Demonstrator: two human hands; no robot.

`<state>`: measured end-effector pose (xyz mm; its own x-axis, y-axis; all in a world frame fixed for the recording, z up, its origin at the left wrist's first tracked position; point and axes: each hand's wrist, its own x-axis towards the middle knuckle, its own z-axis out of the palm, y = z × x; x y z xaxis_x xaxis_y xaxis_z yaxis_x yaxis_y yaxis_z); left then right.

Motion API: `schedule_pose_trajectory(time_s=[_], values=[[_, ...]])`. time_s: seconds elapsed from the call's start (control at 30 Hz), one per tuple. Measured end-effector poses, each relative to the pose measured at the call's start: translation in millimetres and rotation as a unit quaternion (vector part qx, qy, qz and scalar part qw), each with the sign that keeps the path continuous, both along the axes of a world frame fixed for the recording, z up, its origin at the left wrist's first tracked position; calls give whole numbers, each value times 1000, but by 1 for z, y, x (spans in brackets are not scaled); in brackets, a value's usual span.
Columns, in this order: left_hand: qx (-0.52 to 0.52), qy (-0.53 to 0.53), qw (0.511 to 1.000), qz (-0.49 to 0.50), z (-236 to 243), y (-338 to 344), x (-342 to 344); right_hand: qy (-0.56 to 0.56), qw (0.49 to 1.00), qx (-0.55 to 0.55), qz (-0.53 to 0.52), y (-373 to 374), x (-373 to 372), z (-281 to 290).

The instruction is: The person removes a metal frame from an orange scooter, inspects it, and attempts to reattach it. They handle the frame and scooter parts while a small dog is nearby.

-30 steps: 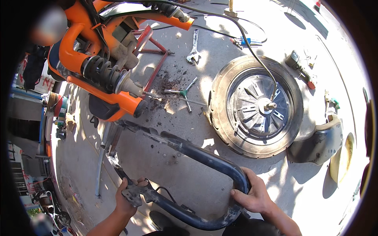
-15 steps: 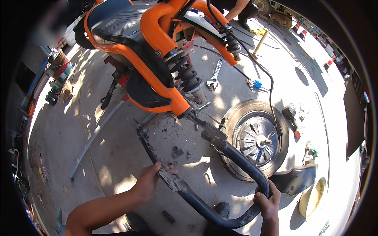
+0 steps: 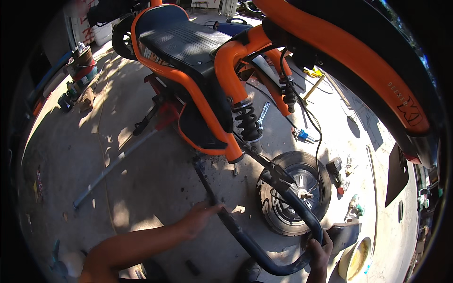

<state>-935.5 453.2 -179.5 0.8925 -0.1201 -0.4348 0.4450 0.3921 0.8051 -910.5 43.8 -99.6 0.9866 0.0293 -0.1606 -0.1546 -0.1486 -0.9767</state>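
L hand (image 3: 200,219) and R hand (image 3: 321,250) clamped wide apart on black frame (image 3: 245,241) — prob. for balance; its far ends lie twd orange bike (image 3: 192,103), near shock (image 3: 248,121).

Sunlight and shade dapple a grey concrete floor (image 3: 155,198). A motor wheel (image 3: 320,207) with a black tyre lies on its side, its axle stub facing up. Beyond it lie an adjustable wrench (image 3: 264,114) and a small blue-handled tool (image 3: 302,135). Right of the wheel is a cordless power tool (image 3: 335,169) with a red end; nearer the lower edge, a curved black fender (image 3: 347,234) sits just beside a pale round bowl (image 3: 347,265). A long thin dark rod (image 3: 373,193) lies farther right. At the left, a grey metal pipe (image 3: 111,170) slants down to the concrete, and small dark containers (image 3: 66,101) stand near its shaded edge. A small dark block (image 3: 192,268) lies at the bottom.
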Motion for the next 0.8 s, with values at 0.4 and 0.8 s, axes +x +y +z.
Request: schedule_pose_trajectory(time_s=[0.4,0.8], values=[[-68,16,996,49,31,-19,52,-10,999,24,-30,-4,39,14],[-106,27,985,135,36,-35,80,-10,999,26,-43,-16,52,29]])
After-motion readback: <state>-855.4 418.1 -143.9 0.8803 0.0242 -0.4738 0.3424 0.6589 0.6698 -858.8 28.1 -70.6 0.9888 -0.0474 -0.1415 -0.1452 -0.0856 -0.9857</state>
